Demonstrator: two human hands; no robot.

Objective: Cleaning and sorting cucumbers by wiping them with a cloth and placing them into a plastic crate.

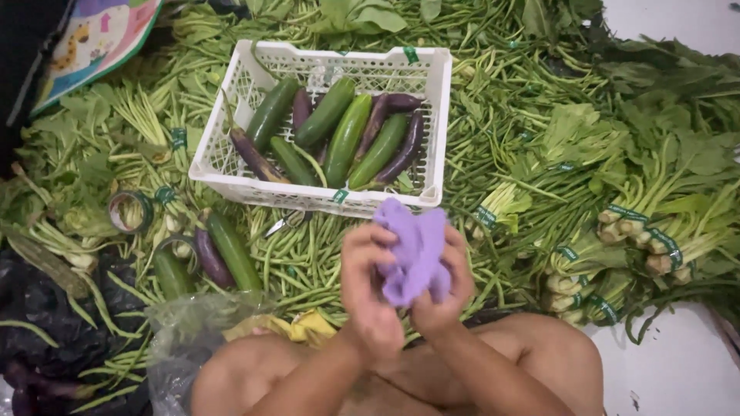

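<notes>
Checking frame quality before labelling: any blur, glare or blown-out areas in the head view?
Head view: soft overall; the crumpled purple cloth and both hands, left and right, look slightly smeared. White floor at right is near blown out. Left edge falls dark around the black plastic sheet. White plastic crate stays readable, no hard glare.

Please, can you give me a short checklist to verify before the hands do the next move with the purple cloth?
1. Purple cloth held by both hands: ok.
2. Left hand grips the cloth: ok.
3. Right hand grips the cloth: ok.
4. White crate upright, cucumbers and eggplants inside: ok.
5. Scissors clear of the hands: ok.
6. Cloth clean: cannot tell.
</notes>
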